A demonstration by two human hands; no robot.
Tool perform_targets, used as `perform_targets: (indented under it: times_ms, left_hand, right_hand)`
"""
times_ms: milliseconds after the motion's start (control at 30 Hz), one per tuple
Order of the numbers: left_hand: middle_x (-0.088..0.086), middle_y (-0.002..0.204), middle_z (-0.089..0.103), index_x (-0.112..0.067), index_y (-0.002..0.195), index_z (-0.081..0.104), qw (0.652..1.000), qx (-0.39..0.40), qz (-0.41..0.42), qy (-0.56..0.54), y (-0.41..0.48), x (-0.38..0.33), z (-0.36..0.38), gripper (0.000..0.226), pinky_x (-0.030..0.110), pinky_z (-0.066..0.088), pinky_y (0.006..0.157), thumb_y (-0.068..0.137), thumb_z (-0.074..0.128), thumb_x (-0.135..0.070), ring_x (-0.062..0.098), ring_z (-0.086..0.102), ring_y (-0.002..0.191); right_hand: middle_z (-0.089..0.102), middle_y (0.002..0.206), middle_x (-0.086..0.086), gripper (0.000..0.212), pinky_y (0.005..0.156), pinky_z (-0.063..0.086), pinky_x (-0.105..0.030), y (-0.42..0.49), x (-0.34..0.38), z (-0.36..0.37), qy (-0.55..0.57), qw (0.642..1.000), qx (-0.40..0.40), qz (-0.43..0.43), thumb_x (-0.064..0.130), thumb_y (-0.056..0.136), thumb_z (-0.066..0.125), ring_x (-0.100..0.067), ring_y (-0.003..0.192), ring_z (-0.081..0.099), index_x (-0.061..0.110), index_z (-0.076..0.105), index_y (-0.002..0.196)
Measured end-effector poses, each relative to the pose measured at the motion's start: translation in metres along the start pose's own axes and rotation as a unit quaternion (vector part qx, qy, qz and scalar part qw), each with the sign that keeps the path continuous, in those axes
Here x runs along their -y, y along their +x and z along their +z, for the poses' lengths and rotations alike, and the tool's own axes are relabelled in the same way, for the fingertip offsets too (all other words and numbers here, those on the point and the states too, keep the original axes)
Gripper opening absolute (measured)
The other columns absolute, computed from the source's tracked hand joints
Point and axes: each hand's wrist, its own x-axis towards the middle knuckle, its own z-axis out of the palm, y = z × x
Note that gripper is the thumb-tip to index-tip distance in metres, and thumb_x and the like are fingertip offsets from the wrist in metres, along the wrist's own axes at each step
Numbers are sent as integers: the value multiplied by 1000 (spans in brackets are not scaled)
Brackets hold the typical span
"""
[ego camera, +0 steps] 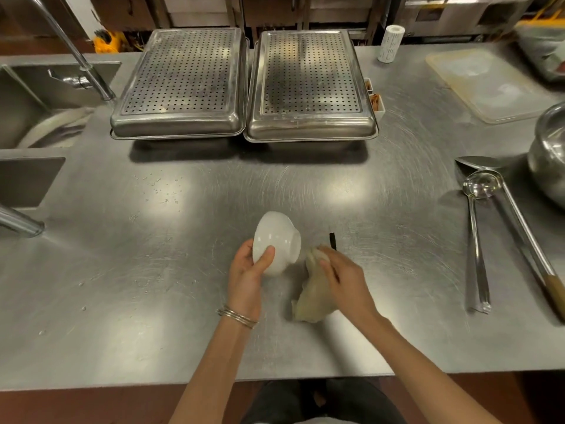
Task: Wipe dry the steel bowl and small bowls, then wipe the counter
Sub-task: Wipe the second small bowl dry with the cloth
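My left hand (247, 275) grips a small white bowl (276, 240), tilted with its foot turned to the right, above the middle of the steel counter (153, 270). My right hand (345, 278) holds a bunched beige cloth (312, 296) whose tip is close to the bowl's foot; whether it touches is unclear. The rest of the cloth hangs down to the counter. A large steel bowl (548, 154) sits at the right edge, partly cut off by the frame. Water drops lie on the counter to the left.
Two steel pans with perforated lids (180, 84) (308, 87) stand at the back. Sinks and a faucet (70, 53) are at the left. A ladle (480, 228), a long-handled spatula (519, 221), a plastic tray (486, 84) and a paper roll (390, 42) lie to the right.
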Motion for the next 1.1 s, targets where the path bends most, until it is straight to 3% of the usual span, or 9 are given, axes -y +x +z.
perform_targets:
  times_ms: [167, 233, 300, 433, 500, 667, 767, 900, 1100]
  left_hand:
    - [-16, 83, 65, -25, 85, 64, 949, 119, 129, 260, 3, -10, -17, 22, 9, 44, 70, 65, 72, -25, -9, 57, 77]
    - [-20, 87, 63, -27, 87, 65, 896, 172, 219, 345, 5, -13, -18, 23, 4, 39, 79, 66, 72, -35, -14, 55, 86]
    - [-16, 84, 64, -25, 87, 67, 826, 225, 315, 409, 9, -12, -17, 19, 3, 32, 91, 72, 66, -36, -4, 54, 89]
    - [-4, 79, 62, -19, 83, 69, 724, 243, 439, 474, 15, -7, -11, 13, 20, 35, 99, 77, 64, -29, 12, 50, 89]
    - [-8, 92, 57, -24, 89, 64, 729, 223, 437, 478, 13, -7, -3, 14, 23, 39, 94, 76, 64, -29, 11, 48, 97]
    - [-8, 130, 45, -26, 129, 44, 763, 193, 363, 500, 3, -12, 32, 60, 15, 30, 103, 74, 64, -43, 6, 38, 121]
    - [0, 140, 44, -18, 139, 34, 713, 202, 339, 580, 0, -10, 58, 76, 26, 28, 105, 77, 52, -58, 10, 34, 125]
    - [4, 133, 53, -12, 133, 46, 616, 244, 358, 658, -18, 4, 107, 71, 24, 22, 102, 80, 44, -60, 16, 37, 121]
    - [8, 126, 59, -10, 125, 55, 575, 276, 361, 680, -62, 61, 195, 68, 35, 27, 101, 92, 21, -58, 26, 53, 116]
  right_hand:
    - [48, 133, 11, 44, 97, 31, -7, 21, 9, -41, 41, 998, 39, 29, 31, 96, 47, -4, 117, 48, 22, 42, 139]
    - [57, 125, 8, 44, 92, 45, -15, 26, 23, -47, 155, 982, 72, 86, 37, 94, 46, -5, 107, 58, 25, 44, 137]
    - [64, 115, 1, 36, 85, 54, -27, 30, 32, -49, 211, 962, 101, 141, 38, 94, 47, -10, 97, 64, 25, 53, 127]
    - [66, 99, -2, 29, 76, 57, -33, 27, 31, -56, 189, 958, 121, 181, 17, 82, 56, -18, 89, 65, 18, 60, 111]
    - [66, 98, -3, 40, 71, 57, -30, 23, 27, -65, 195, 958, 97, 188, 19, 72, 54, -19, 90, 65, 18, 60, 112]
    - [61, 92, 7, 38, 50, 50, -15, 2, 18, -103, 180, 970, -26, 162, -2, 84, 50, -6, 84, 59, 21, 57, 114]
    - [60, 92, 9, 41, 47, 48, -12, -17, 5, -132, 164, 966, -104, 168, -4, 83, 51, -4, 80, 58, 17, 58, 118]
    - [60, 100, 2, 41, 46, 48, -12, -53, -27, -172, 165, 949, -185, 193, -4, 83, 52, -10, 77, 60, 15, 59, 120]
    - [58, 99, 7, 37, 45, 47, -13, -128, -96, -256, 159, 935, -242, 206, -3, 86, 51, -8, 82, 57, 22, 57, 113]
